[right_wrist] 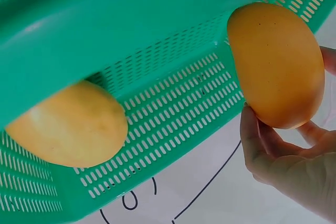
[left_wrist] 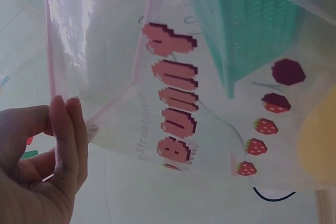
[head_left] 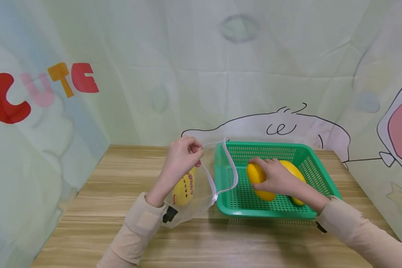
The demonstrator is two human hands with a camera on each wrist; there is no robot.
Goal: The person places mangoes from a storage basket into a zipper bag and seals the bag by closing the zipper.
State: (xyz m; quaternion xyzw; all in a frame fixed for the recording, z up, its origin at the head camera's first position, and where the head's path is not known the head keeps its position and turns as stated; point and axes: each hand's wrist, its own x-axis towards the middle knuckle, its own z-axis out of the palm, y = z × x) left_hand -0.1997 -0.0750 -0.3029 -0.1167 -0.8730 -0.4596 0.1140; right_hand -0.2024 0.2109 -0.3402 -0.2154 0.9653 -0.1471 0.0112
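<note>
Sleeves [head_left: 139, 223] come nearest, and beyond them the left hand [head_left: 181, 157] pinches the edge of one clear bag [head_left: 201, 206], while the right hand [head_left: 279, 178] grasps a yellow fruit [right_wrist: 278, 66] at one green basket [head_left: 264, 214]. For doing this well, I think, the bag's mouth should be wide, the grip gentle. Fruits are three: one inside the bag, one grasped, one lying in the basket; behind hangs printed curtain [head_left: 201, 89].

Right grip [right_wrist: 296, 167] holds 1 orange-yellow fruit [right_wrist: 278, 66]; 1 paler fruit [right_wrist: 79, 124] inside green slotted basket [right_wrist: 157, 9].
</note>
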